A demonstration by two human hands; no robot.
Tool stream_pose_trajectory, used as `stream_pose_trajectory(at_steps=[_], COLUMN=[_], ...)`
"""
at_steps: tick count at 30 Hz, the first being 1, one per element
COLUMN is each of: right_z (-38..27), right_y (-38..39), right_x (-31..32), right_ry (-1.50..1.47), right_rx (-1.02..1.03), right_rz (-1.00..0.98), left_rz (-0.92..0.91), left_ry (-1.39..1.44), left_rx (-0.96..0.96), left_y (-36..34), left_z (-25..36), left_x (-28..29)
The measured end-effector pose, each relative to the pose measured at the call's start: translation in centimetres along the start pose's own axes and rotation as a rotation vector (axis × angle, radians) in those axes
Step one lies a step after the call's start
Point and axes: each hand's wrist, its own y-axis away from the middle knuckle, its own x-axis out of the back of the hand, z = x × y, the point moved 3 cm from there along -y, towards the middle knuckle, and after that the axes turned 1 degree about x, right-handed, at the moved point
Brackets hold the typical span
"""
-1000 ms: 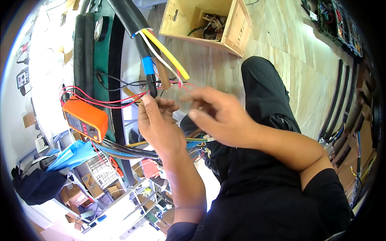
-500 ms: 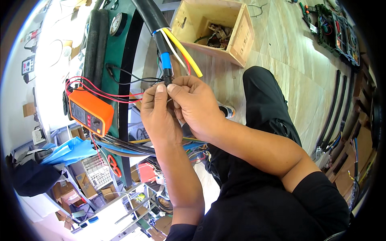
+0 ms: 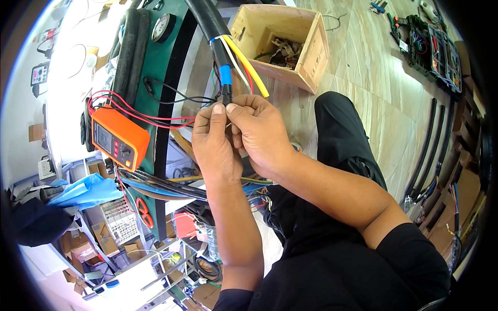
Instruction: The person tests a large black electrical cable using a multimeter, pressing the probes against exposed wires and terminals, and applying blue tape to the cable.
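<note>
A thick black cable (image 3: 207,20) comes down from the top, its sheath cut back. From it emerge a yellow wire (image 3: 244,62), a white wire, a red wire and a thinner black cable (image 3: 220,51) with a band of blue tape (image 3: 225,75). Both hands meet at the lower end of this thinner cable. My left hand (image 3: 215,142) pinches it between thumb and fingers, and my right hand (image 3: 262,129) pinches close beside, thumb tips almost touching. My fingers hide the cable's very tip. Red and black test leads (image 3: 161,123) run toward my left hand from an orange multimeter (image 3: 120,139).
The multimeter lies on a green-topped bench (image 3: 155,67) at the left, with a round dial gauge (image 3: 163,27) and red-handled scissors (image 3: 145,212). Beyond my hands stands a wooden box (image 3: 306,49) holding scraps. An open toolbox (image 3: 436,52) and black cables (image 3: 428,145) lie on the floor at right.
Both hands and the cable end sit slightly further right in the picture, as do the bench things and the box. The pinching grip looks much the same.
</note>
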Motion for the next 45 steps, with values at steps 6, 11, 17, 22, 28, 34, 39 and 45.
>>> stream_pose_trajectory(at_steps=[6,11,17,22,28,34,39,45], right_z=[0.1,0.2,0.2,0.3,0.3,0.2,0.5,1.0], right_y=[0.1,0.2,0.0,-0.2,-0.4,-0.2,-0.1,0.0], right_x=[0.0,0.0,0.1,0.4,0.8,0.6,0.5,0.4], right_ry=[-0.003,-0.021,-0.026,-0.023,-0.008,-0.061,-0.081,-0.076], right_rx=[0.020,-0.009,-0.019,0.004,0.021,0.031,0.061,0.070], right_rz=[0.028,0.038,0.029,-0.004,-0.042,-0.011,0.003,0.042], left_rz=[0.018,-0.017,-0.024,0.000,-0.025,-0.017,-0.008,0.013], left_ry=[-0.004,0.023,0.014,-0.004,-0.004,-0.006,-0.009,-0.013], left_rx=[0.010,0.017,0.027,0.016,0.018,0.026,0.020,0.011], left_y=[0.0,-0.1,0.0,0.0,0.0,-0.2,-0.1,-0.1], left_z=[-0.2,-0.4,-0.3,-0.2,-0.3,-0.5,-0.6,-0.7], left_x=[0.0,0.3,0.1,-0.1,0.0,0.0,0.1,0.2])
